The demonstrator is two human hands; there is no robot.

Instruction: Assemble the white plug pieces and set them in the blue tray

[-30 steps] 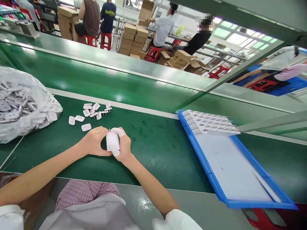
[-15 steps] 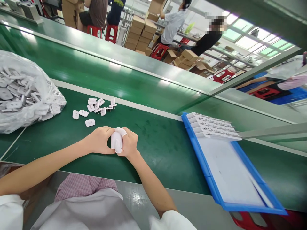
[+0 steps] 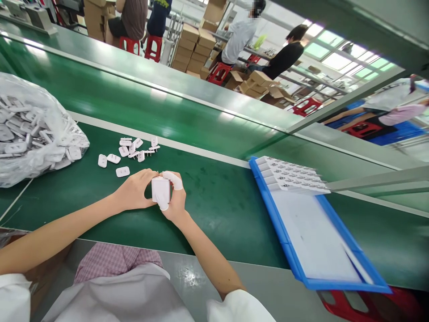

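Left hand [image 3: 134, 191] and right hand [image 3: 177, 202] share a closed grip on a white block [image 3: 158, 186]; uneven pressure could make it slip.

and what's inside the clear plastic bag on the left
The clear plastic bag holds a jumble of small flat white pieces; whatever lies deeper is covered by them.

My top [image 3: 110, 302] has short white sleeves [image 3: 239, 306] and a pale grey front [image 3: 137, 290], my bottoms [image 3: 112, 259] are pink and checked, and white covers [image 3: 177, 182] sheathe the thumb [image 3: 164, 206] and one finger [image 3: 172, 178] of my right hand [image 3: 177, 203].
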